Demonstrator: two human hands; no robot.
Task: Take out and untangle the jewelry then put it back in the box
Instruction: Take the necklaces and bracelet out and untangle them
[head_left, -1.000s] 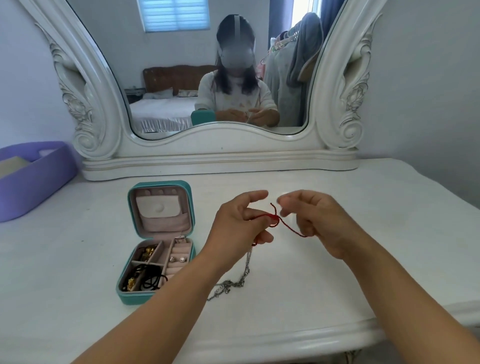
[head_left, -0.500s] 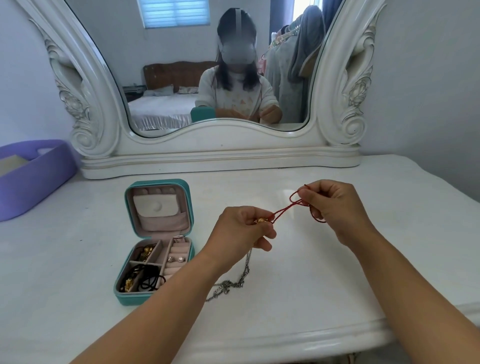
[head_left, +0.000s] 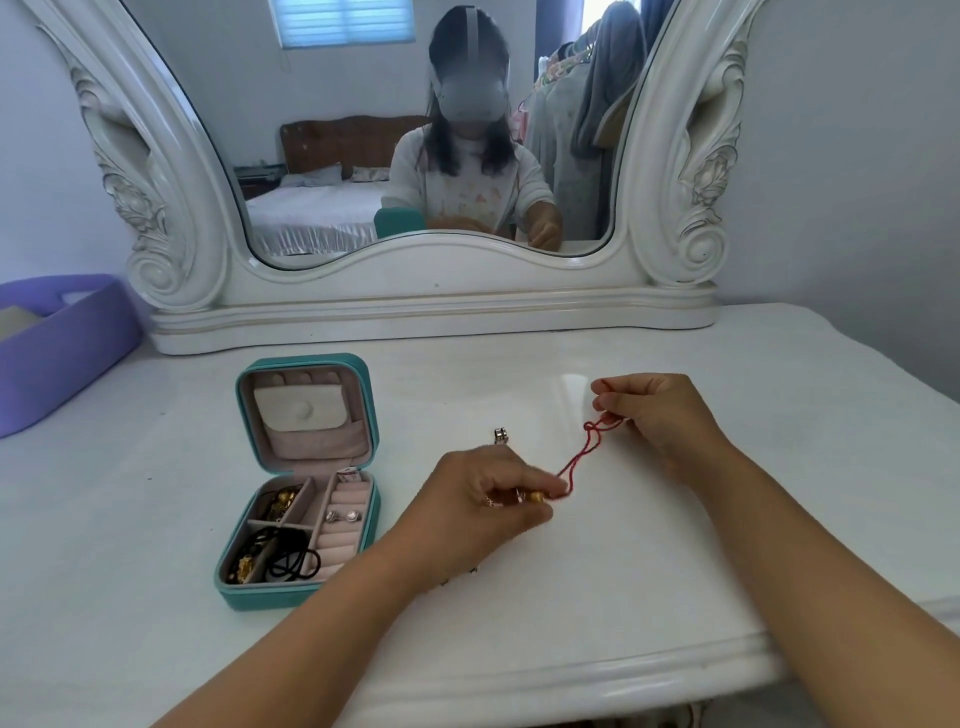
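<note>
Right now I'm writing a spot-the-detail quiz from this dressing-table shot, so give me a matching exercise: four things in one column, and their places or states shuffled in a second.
Things:
1. red cord
2. jewelry box
3. purple basket
4. pair of earrings

Places or states:
A. at the table's far left edge
B. stretched between left hand and right hand
C. lying in the ring-roll compartment
D. open on the table, lid upright

Pairs: 1-B, 2-D, 3-A, 4-C
</note>
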